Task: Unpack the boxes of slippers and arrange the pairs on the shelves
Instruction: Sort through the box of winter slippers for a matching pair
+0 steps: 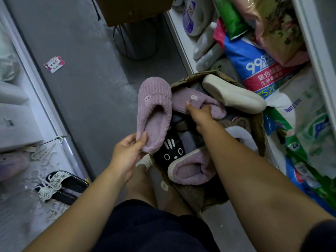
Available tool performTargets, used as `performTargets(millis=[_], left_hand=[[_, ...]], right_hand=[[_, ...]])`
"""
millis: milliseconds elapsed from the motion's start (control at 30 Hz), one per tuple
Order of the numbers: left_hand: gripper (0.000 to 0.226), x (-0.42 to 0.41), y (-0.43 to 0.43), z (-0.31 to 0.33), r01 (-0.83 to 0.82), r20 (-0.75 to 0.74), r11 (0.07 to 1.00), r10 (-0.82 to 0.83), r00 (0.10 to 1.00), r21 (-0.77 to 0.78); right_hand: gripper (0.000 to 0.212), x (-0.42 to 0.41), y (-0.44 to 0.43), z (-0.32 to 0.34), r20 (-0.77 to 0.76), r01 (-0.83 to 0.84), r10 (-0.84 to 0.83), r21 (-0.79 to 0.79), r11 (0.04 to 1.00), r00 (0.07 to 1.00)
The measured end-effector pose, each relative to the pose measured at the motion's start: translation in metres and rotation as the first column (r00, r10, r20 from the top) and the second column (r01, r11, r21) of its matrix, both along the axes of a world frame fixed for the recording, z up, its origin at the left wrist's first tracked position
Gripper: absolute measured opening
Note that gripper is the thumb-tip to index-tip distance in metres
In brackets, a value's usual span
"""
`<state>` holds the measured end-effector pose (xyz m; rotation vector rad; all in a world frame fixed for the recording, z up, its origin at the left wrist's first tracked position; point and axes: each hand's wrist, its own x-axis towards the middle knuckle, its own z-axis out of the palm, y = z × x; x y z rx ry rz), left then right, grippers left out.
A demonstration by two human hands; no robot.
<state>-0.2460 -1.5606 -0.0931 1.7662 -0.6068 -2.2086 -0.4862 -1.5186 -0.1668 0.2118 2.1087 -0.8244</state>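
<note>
A cardboard box (258, 128) on the floor at centre right is full of slippers. My left hand (127, 151) pinches the heel of a lilac corduroy slipper (154, 110) and holds it upright beside the box. My right hand (200, 113) grips a matching lilac slipper (183, 99) at its opening, over the box. Inside the box lie a cream slipper sole up (234, 97), a black slipper with a cat face (172, 150) and another lilac slipper (190, 170) on its side.
White shelves run along the right (181, 40) with pale slippers and stacked bags of goods (261, 70). Another brown box (131, 10) stands at the top. On the left is a white shelf (23, 113) with a beaded dark sandal (60, 184). Grey floor lies between.
</note>
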Motion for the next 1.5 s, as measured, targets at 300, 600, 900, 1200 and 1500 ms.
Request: performTargets(millis=[300, 600, 900, 1200, 1500], left_hand=[[0.021, 0.009, -0.005, 0.015, 0.151, 0.039, 0.978, -0.147, 0.988, -0.146], [0.036, -0.001, -0.001, 0.049, 0.339, -0.002, 0.886, -0.358, 0.934, -0.317], [0.038, 0.006, 0.003, 0.055, 0.136, -0.123, 0.973, -0.161, 0.979, -0.184], [0.018, 0.048, 0.005, 0.035, 0.017, 0.07, 0.996, -0.011, 0.997, -0.083], [0.023, 0.032, 0.023, 0.057, 0.2, 0.128, 0.974, -0.186, 0.974, -0.105]], right_hand=[[0.057, 0.011, 0.008, 0.041, -0.024, 0.104, -0.105, -0.045, 0.994, 0.994], [0.008, 0.027, 0.068, 0.122, -0.121, 0.235, -0.313, -0.427, 0.873, 0.942], [0.005, 0.033, 0.079, 0.136, -0.15, 0.139, -0.26, -0.546, 0.826, 0.954], [0.033, 0.078, 0.032, 0.049, 0.225, 0.202, -0.141, -0.273, 0.941, 0.964], [0.069, 0.138, 0.054, 0.119, 0.154, 0.145, -0.096, -0.343, 0.928, 0.983]])
